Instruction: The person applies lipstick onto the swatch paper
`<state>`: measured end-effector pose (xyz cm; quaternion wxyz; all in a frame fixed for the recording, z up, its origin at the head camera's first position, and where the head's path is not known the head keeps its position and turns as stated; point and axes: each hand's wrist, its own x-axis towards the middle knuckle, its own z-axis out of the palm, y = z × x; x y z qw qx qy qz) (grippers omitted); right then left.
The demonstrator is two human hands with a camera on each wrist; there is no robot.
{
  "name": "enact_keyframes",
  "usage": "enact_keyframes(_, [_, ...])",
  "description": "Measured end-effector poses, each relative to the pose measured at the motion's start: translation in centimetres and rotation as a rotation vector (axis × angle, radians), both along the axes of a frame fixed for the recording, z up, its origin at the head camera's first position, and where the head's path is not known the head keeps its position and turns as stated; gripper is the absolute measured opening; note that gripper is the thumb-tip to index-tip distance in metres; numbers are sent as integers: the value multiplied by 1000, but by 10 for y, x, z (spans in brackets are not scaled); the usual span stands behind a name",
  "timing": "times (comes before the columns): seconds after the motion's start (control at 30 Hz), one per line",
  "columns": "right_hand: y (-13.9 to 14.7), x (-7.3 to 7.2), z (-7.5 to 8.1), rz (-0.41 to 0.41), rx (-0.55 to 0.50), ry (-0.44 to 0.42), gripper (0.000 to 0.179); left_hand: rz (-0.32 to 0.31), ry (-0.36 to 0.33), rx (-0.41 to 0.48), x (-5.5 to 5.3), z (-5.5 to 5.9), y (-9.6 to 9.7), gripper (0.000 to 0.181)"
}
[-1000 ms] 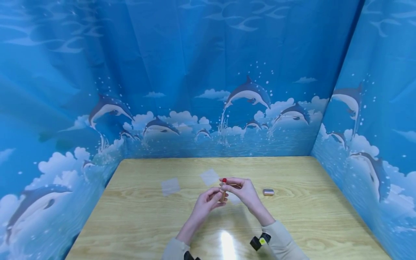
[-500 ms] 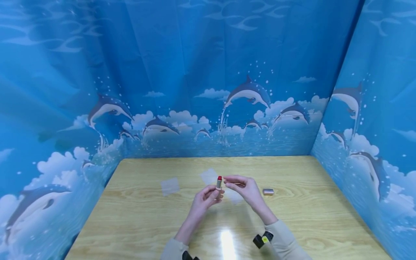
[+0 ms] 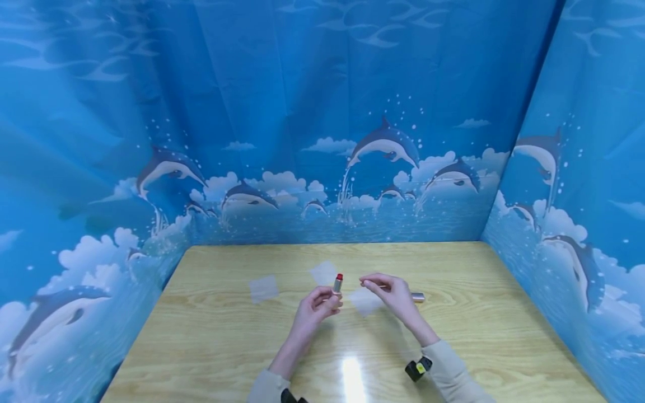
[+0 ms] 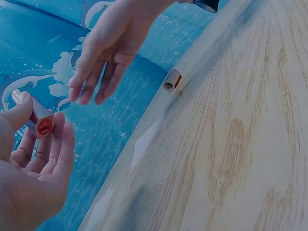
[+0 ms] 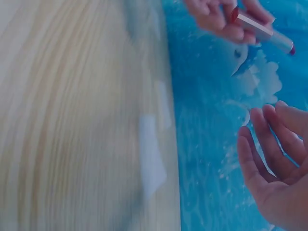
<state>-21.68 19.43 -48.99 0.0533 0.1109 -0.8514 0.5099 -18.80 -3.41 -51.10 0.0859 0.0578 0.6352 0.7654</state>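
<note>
My left hand (image 3: 311, 310) grips a lipstick (image 3: 337, 284) by its base over the middle of the table. Its red tip points up and away in the head view, with the silvery inner tube bare. In the left wrist view the base end of the lipstick (image 4: 44, 126) shows a red oval, with thumb and fingers around the tube. To the right, my right hand (image 3: 393, 294) hovers apart from it with loosely bent fingers. Nothing lies in the right hand (image 5: 279, 178) in its wrist view. Just beyond it the lipstick cap (image 3: 418, 298) lies on its side, partly hidden by the hand.
Three pale square sheets lie on the wooden table (image 3: 211, 336): one sheet (image 3: 263, 289) at left, another sheet (image 3: 324, 272) behind the lipstick, a third sheet (image 3: 364, 301) between the hands. A blue dolphin-print curtain (image 3: 312, 112) stands behind the table and at both sides.
A second ago both hands were on the lipstick. My right hand has let go and moved right, toward the cap. The left hand has shifted slightly left with the lipstick.
</note>
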Motion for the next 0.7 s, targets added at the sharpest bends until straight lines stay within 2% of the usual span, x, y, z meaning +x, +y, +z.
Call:
enact_keyframes(0.13, [11, -2, -7, 17, 120, 55, 20, 25, -13, -4, 0, 1, -1, 41])
enact_keyframes(0.27, [21, 0, -13, 64, 265, 74, 22, 47, -25, -11, -2, 0, -3, 36])
enact_keyframes(0.47, [36, 7, -20, 204, 490, 90, 33, 55, -23, -8, -4, 0, -5, 35])
enact_keyframes(0.57, [42, 12, -20, 282, 564, 113, 39, 59, -16, -9, -5, 0, -6, 34])
enact_keyframes(0.7, [47, 17, -20, 337, 625, 142, 43, 73, -2, -8, -6, 0, -7, 33])
